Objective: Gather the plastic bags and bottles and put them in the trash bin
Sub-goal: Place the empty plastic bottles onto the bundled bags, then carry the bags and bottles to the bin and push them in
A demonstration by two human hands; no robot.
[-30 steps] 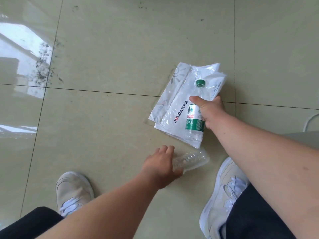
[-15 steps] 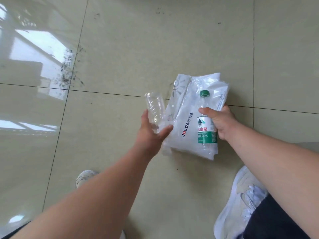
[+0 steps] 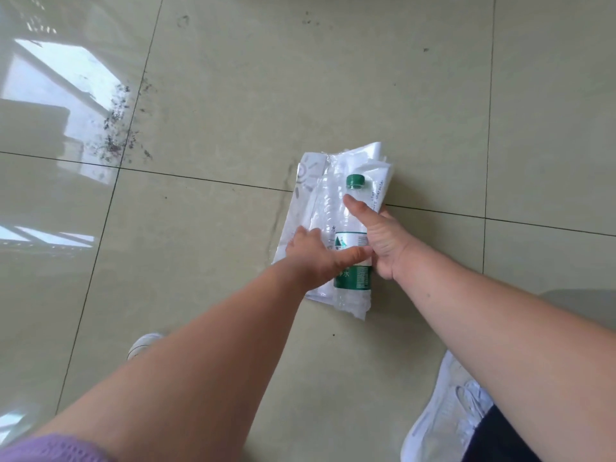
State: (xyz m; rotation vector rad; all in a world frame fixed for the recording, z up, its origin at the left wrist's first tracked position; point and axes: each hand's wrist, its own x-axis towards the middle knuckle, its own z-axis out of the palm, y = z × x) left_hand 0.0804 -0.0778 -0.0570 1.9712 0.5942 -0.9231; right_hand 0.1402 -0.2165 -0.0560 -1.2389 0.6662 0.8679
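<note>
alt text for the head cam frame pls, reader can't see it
Seen from above, the right hand grips a green-capped bottle against white plastic bags, while the left hand presses a clear bottle alongside. Glossy floor tiles and white shoes lie below.

The bottle's green label (image 3: 354,277) reads "水"; the plastic bag (image 3: 376,191) reads "character".
</note>
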